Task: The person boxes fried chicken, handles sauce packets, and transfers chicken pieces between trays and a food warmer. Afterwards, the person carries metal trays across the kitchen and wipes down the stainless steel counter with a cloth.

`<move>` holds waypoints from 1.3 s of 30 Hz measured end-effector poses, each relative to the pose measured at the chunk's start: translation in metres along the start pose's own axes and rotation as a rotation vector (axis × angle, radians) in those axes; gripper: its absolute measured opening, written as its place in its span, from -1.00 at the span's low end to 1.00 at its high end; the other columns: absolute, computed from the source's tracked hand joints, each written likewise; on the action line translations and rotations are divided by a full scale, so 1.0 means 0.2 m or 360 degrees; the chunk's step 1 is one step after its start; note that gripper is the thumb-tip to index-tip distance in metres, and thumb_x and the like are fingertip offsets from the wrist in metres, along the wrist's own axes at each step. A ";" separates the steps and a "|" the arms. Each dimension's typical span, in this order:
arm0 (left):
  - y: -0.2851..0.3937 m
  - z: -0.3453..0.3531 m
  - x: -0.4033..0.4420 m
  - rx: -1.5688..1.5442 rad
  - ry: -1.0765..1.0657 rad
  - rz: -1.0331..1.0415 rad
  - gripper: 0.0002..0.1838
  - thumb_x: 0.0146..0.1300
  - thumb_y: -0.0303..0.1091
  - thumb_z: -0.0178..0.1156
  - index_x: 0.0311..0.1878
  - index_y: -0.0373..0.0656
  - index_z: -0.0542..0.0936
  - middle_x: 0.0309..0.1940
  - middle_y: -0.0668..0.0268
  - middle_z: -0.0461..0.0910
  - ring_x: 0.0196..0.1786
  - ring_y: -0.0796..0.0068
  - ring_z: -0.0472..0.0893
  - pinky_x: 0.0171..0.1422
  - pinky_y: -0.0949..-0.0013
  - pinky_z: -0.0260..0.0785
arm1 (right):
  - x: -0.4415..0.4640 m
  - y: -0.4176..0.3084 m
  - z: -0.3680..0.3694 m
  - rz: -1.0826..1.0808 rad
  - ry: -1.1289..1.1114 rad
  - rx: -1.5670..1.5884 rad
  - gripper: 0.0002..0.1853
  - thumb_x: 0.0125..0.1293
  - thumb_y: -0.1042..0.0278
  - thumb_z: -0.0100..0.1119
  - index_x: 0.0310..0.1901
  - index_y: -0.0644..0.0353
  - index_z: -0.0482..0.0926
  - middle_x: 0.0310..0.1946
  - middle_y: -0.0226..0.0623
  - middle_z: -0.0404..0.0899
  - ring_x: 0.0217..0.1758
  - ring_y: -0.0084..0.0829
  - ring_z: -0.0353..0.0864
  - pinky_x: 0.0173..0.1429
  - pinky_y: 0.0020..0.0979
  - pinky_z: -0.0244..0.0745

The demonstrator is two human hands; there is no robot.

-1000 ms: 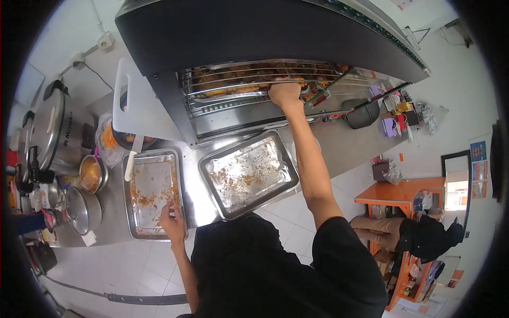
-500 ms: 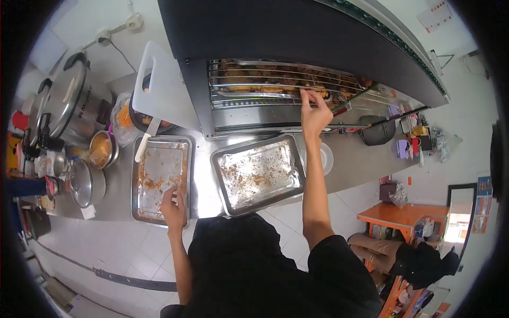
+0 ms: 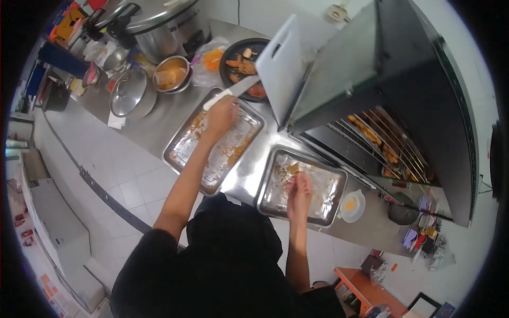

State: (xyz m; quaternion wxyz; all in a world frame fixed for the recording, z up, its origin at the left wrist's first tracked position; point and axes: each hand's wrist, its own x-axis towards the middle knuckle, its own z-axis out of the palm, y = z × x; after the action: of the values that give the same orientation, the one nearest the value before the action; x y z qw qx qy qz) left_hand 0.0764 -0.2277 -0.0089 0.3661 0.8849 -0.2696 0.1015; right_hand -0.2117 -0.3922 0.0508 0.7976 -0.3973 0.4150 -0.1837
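A white-handled knife (image 3: pixel 216 98) lies across the upper rim of the left metal tray (image 3: pixel 170 153), its blade reaching toward the black pan (image 3: pixel 225 58). My left hand (image 3: pixel 221 117) is over this tray with curled fingers right beside the handle; whether they grip it I cannot tell. Over the right metal tray (image 3: pixel 263 196), my right hand (image 3: pixel 300 191) has its fingers drawn together. A small golden-brown piece of food (image 3: pixel 292 169) shows at its fingertips. Crumbs and brown residue coat both trays.
An oven (image 3: pixel 440 100) with an open glass door (image 3: pixel 344 69) stands at right, browned food (image 3: pixel 366 130) on its racks. A white cutting board (image 3: pixel 283 69) leans against it. Bowls (image 3: pixel 172 74), a lidded pot (image 3: pixel 132 93) and a pressure cooker (image 3: pixel 164 32) stand left; a small white dish (image 3: pixel 352 205) sits right.
My right hand has come down from the oven rack to over the right tray. My left hand has moved up its tray to the knife handle. The view has turned left.
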 end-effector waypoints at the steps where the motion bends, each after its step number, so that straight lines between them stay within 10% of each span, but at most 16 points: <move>1: -0.03 0.03 0.06 0.0047 0.0016 0.0060 -0.72 0.20 -0.35 0.25 -0.03 -0.20 0.62 -0.09 0.07 0.63 -0.04 0.01 0.61 0.09 0.14 0.47 | -0.03 0.08 0.04 0.0078 -0.0057 -0.0005 -0.91 0.42 0.34 0.17 -0.13 0.13 0.55 -0.36 -0.41 0.62 -0.40 -0.60 0.59 -0.30 -0.59 0.53; 10: -0.15 0.35 0.42 0.0168 -0.0647 0.0436 -0.51 0.05 -0.06 0.40 -0.01 -0.16 0.61 -0.01 0.22 0.60 0.09 0.15 0.55 0.09 0.21 0.50 | 0.04 0.36 0.53 0.0590 -0.0118 0.0129 -0.90 0.32 0.45 0.10 -0.17 0.04 0.43 -0.45 -0.47 0.46 -0.43 -0.60 0.47 -0.37 -0.59 0.43; 20: -0.28 0.57 0.47 -0.0151 -0.0909 0.0427 -0.65 0.05 -0.35 0.31 -0.04 -0.13 0.69 -0.03 0.20 0.67 0.05 0.19 0.61 0.10 0.23 0.51 | 0.67 0.50 0.93 0.0040 0.0098 -0.0110 -0.73 0.38 0.20 0.25 -0.04 0.15 0.50 -0.15 -0.31 0.68 -0.25 -0.53 0.67 -0.25 -0.53 0.45; 24: -0.26 0.40 0.51 -0.0345 -0.0747 0.0505 -0.71 0.02 -0.43 0.27 -0.13 -0.16 0.70 -0.14 0.23 0.69 -0.01 0.14 0.61 0.05 0.19 0.51 | 0.84 0.47 1.12 -0.0074 0.0213 -0.0132 -0.72 0.38 0.20 0.24 -0.04 0.21 0.53 -0.18 -0.32 0.68 -0.27 -0.56 0.65 -0.26 -0.54 0.48; 30: -0.30 0.21 0.46 -0.0604 -0.0111 0.0174 -0.91 0.12 -0.48 0.24 -0.29 -0.19 0.64 -0.23 0.19 0.66 -0.11 0.15 0.58 -0.06 0.23 0.45 | 1.02 0.35 1.36 -0.1130 0.0461 -0.1191 -0.72 0.39 0.23 0.19 -0.09 0.30 0.60 -0.38 -0.22 0.70 -0.36 -0.42 0.65 -0.22 -0.41 0.50; 39: -0.45 0.02 0.58 -0.1291 -0.0145 -0.0225 -0.91 0.29 -0.53 0.16 -0.19 -0.35 0.58 -0.16 0.16 0.61 -0.17 0.37 0.65 -0.15 0.41 0.51 | 1.30 0.47 1.25 -0.0908 0.0189 -0.1739 -0.71 0.27 0.33 0.24 0.01 0.18 0.61 -0.23 -0.10 0.68 -0.14 -0.25 0.67 -0.02 -0.29 0.49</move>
State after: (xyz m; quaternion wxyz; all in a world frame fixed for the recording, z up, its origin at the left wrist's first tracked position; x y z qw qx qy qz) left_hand 0.2232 -0.2249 -0.0211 0.6790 0.6887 -0.2422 -0.0776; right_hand 0.1396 -0.3765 -0.0716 0.3738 -0.8327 0.3703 -0.1727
